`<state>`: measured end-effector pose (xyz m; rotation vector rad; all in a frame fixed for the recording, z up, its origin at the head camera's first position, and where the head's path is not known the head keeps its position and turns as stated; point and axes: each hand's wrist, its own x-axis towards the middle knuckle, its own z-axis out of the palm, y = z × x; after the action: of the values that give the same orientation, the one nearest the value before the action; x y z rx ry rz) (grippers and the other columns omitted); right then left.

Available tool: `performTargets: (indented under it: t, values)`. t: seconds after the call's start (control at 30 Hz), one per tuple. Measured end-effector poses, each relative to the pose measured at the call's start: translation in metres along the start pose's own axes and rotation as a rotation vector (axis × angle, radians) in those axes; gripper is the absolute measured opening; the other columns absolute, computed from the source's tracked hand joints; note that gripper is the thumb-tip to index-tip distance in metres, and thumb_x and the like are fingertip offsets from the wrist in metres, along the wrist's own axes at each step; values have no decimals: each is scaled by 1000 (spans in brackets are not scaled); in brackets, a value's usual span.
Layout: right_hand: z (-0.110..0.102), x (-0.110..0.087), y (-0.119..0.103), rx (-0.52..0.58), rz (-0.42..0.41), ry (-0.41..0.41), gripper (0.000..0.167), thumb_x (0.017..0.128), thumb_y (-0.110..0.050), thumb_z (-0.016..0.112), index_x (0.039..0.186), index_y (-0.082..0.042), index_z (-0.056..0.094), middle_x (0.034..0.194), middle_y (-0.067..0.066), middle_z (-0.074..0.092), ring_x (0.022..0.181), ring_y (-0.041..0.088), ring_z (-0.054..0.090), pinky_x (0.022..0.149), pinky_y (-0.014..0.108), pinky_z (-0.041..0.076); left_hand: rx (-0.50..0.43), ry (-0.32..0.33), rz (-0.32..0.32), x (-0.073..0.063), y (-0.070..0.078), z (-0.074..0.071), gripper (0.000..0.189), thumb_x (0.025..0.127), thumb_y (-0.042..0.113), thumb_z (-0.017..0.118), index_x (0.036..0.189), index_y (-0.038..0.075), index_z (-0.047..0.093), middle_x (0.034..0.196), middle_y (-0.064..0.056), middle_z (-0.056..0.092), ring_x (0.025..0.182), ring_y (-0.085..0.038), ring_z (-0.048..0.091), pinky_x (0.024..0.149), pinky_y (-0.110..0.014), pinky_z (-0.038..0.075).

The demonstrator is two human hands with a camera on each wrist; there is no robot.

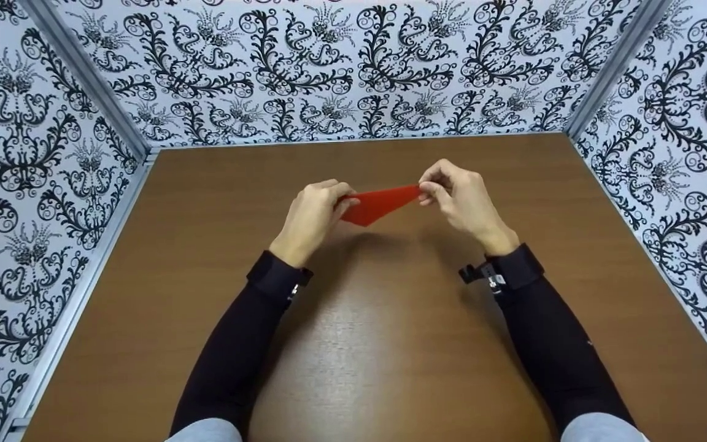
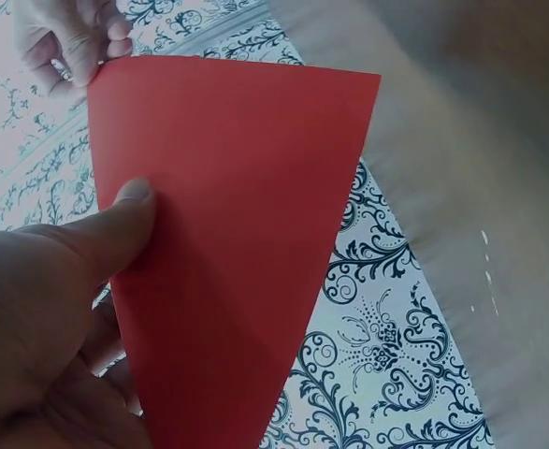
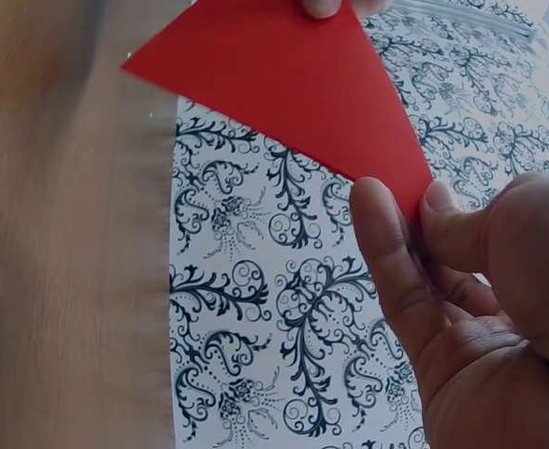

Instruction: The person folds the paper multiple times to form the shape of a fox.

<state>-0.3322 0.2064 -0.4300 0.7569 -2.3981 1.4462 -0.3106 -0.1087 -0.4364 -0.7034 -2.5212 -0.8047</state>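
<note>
A red sheet of paper (image 1: 378,204) with straight edges and pointed corners is held up above the table between both hands. On its left end, my left hand (image 1: 316,209) pinches the upper edge; in the left wrist view the thumb (image 2: 134,220) lies flat on the red face, with the other fingers behind. My right hand (image 1: 461,199) pinches the narrow right corner between thumb and fingers, which the right wrist view shows close up (image 3: 470,281). One free corner of the paper points down toward the table in the head view.
The brown wooden table (image 1: 353,344) lies under both arms. Walls with black floral patterns (image 1: 304,73) stand at the back and both sides, joined by grey metal posts (image 1: 617,61). Dark bands (image 1: 516,267) with small devices sit on both wrists.
</note>
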Motion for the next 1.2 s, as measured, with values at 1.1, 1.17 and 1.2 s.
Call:
performTargets:
  t: [1.1,1.17,1.2]
  values:
    - [48,-16,-27,-469,-370,-87,15,111,-19,82,121,-9,87,108,9,87,95,30,84,84,47,73,56,-69,101,-10,31,5,16,112,25,80,112,12,90,104,-6,88,93,-25,86,81,-45,73]
    - [48,-16,-27,-466,-389,-82,14,110,-17,83,119,-8,87,106,10,88,92,30,85,83,47,73,50,-73,103,-10,31,5,17,112,25,80,112,12,90,103,-6,88,92,-25,85,81,-45,72]
    - [48,-16,-26,-463,-400,-78,13,109,-15,83,118,-7,87,105,10,88,91,30,86,82,47,73,49,-77,104,-10,31,5,17,112,25,80,111,12,91,103,-6,88,92,-25,85,81,-45,72]
